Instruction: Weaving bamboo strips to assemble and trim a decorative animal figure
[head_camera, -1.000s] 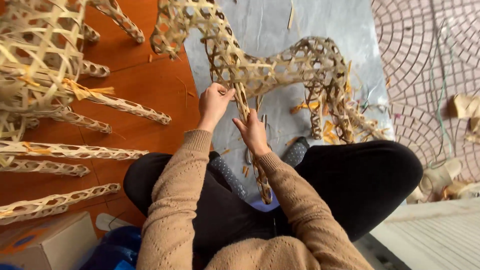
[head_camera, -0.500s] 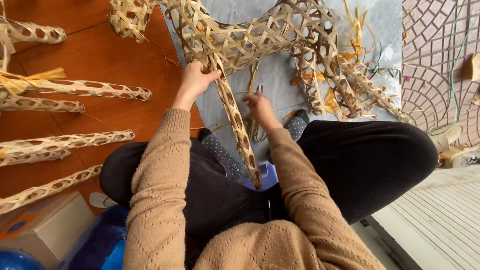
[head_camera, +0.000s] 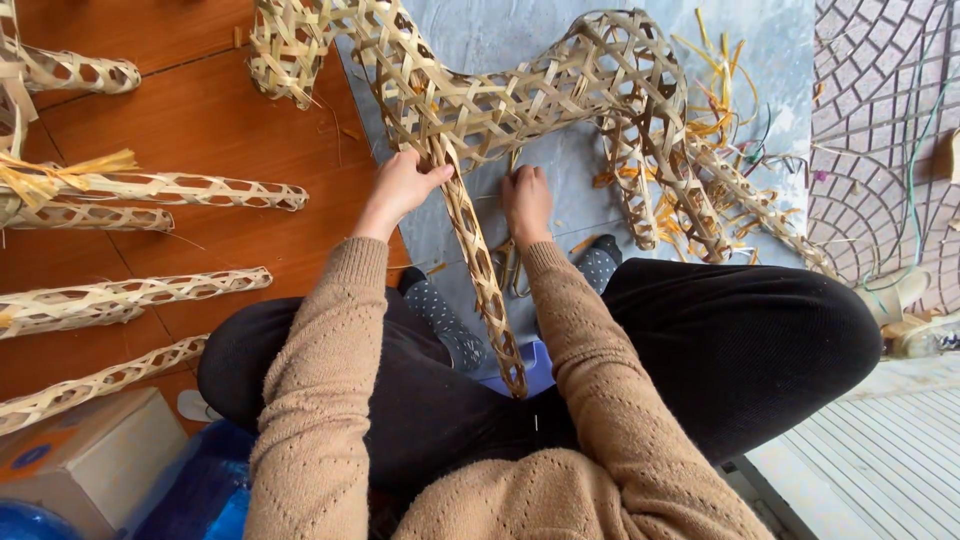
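Head view: the woven bamboo frame (head_camera: 560, 90) lies on the grey mat (head_camera: 770, 60) just beyond the person's crossed legs. The left hand (head_camera: 400, 185) grasps the top of the frame's long leg (head_camera: 480, 280). The right hand (head_camera: 527, 200) rests fingers-down just right of that leg; whether it grips anything cannot be told

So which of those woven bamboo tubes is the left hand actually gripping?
The woven tube running from the animal-shaped frame toward the lap; the left hand clasps its top. The loose tubes lie untouched on the wooden floor.
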